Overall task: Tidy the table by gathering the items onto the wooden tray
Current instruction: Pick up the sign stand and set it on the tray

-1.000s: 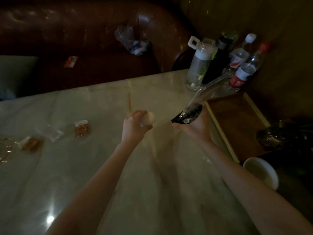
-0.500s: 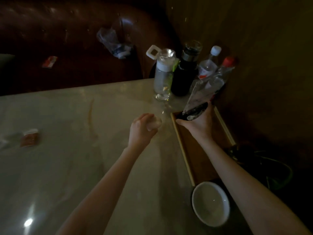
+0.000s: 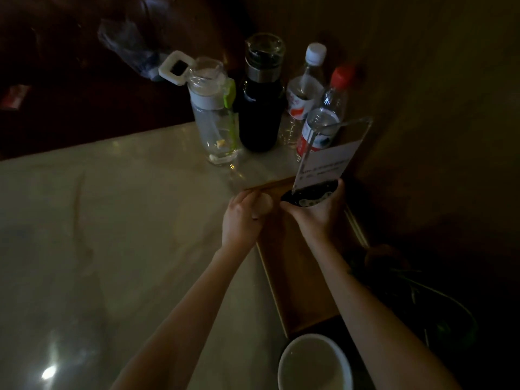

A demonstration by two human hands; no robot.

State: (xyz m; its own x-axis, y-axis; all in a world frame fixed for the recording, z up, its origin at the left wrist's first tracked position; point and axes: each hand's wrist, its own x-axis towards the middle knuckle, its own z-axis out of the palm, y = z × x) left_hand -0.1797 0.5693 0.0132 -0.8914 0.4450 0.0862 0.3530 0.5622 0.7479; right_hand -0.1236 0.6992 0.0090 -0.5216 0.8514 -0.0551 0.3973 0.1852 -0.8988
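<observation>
Wooden tray (image 3: 298, 291) now lies under both hands: left hand (image 3: 239, 218) grips a pale ball (image 3: 264, 205), right hand (image 3: 318, 213) a sign holder (image 3: 326, 161).

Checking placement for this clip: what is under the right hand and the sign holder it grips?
The wooden tray lies below the right hand and acrylic sign holder. The hand covers the tray's far end, so contact cannot be judged.

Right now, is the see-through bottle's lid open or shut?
Open. The clear bottle stands upright with its white flip lid swung back and the mouth uncovered.
</observation>
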